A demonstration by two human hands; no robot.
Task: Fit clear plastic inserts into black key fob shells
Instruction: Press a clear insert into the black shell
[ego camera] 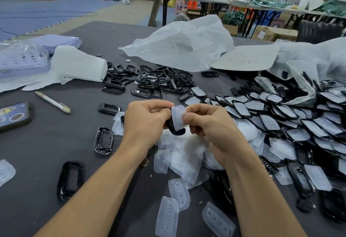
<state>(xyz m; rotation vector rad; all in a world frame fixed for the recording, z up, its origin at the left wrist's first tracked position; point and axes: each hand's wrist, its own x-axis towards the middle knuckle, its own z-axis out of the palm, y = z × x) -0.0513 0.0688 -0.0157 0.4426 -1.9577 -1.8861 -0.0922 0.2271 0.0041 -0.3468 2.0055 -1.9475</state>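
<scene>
Head view: at centre frame, above the tabletop [37,152], the left hand [148,118] has its grip curled round a black shell [177,130]. The right hand [209,124] has its grip pinching a clear insert [178,117] against the shell. Loose inserts [178,192] lie at 6 o'clock, fitted shells [280,120] at 3 o'clock. Pressed along one edge only, the floppy insert may buckle or seat skewed.

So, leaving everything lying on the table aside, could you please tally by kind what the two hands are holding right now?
Clear insert, pinched by the right hand: 1
Black shell, gripped by the left hand: 1
Total: 2
</scene>
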